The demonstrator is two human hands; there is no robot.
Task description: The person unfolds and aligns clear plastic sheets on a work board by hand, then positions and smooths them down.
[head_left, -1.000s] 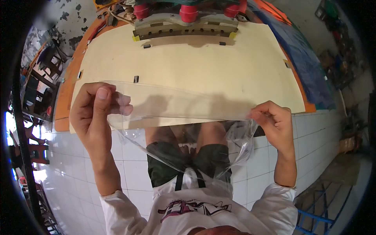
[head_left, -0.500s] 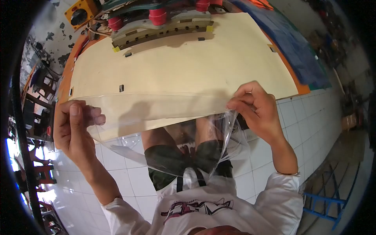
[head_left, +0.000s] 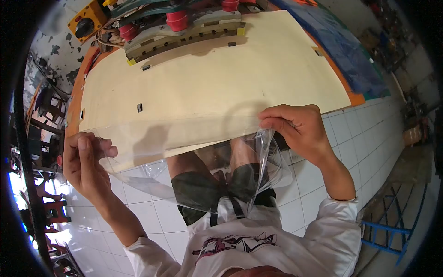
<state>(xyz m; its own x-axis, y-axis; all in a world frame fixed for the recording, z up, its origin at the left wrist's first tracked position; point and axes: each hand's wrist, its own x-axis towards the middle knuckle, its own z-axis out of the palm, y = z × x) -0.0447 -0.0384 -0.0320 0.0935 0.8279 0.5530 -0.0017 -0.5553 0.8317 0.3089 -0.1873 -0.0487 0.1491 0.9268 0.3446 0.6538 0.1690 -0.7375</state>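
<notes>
A clear plastic sheet stretches between my two hands at the near edge of the cream-coloured work surface, its loose part hanging in front of my lap. My left hand pinches its left end between thumb and fingers. On the other side my right hand has thumb and forefinger closed on its right end, where the plastic bunches into folds. Small dark blocks sit on the surface beyond the sheet.
A machine head with red cylindrical parts hangs over the far side of the table. Blue plastic sheeting lies along the right. A yellow control box stands back left, and a blue metal frame is low right.
Both hands still hold the sheet. My left hand is slightly lower, and my right hand has shifted a little left and turned flatter. The view has moved slightly.
</notes>
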